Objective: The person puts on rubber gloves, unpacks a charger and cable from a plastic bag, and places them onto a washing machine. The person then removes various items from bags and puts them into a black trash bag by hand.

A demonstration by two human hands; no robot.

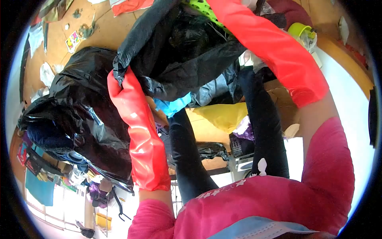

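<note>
Both my hands wear long red rubber gloves. My left hand (122, 80) is closed on the gathered rim of a black plastic bag (191, 69), which hangs with its mouth spread in front of me. My right hand (227, 14) reaches across the bag's far right side to the top edge of the view; its fingers are out of sight. Beside that glove, at the far side of the bag's mouth, shows a bright green perforated plastic piece (203, 10), perhaps a basket. What it rests on is hidden.
A large, full black bag (85, 107) stands at my left. Between my legs lie yellow material (225, 115) and a light blue piece (173, 104). A yellow-green container (298, 30) sits at the far right. Scraps and a colourful packet (73, 42) litter the floor.
</note>
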